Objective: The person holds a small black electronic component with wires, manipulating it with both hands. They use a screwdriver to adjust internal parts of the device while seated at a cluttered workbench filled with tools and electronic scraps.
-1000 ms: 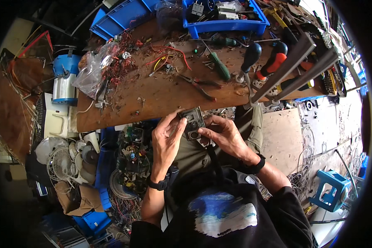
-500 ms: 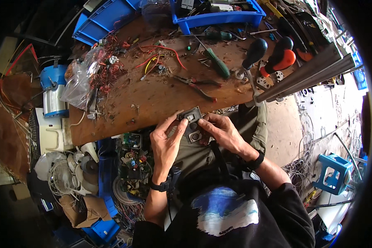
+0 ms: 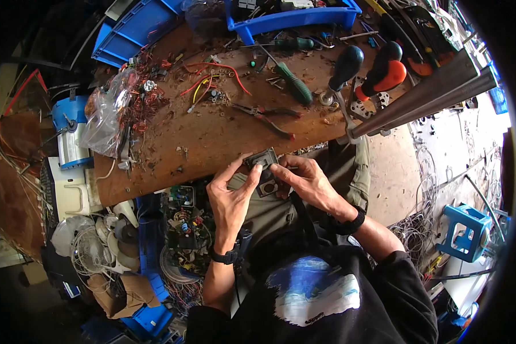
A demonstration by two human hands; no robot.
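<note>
together, the left hand [image 3: 230, 192] and right hand [image 3: 311, 184] had their grip clamped on a small dark device [image 3: 266, 175] from either side, above the lap [image 3: 269, 215], just beside the worktop [image 3: 218, 135]. pliers [image 3: 264, 116] and a green-handled screwdriver [image 3: 294, 83] lay on the worktop near loose red wire [image 3: 233, 69].
</note>
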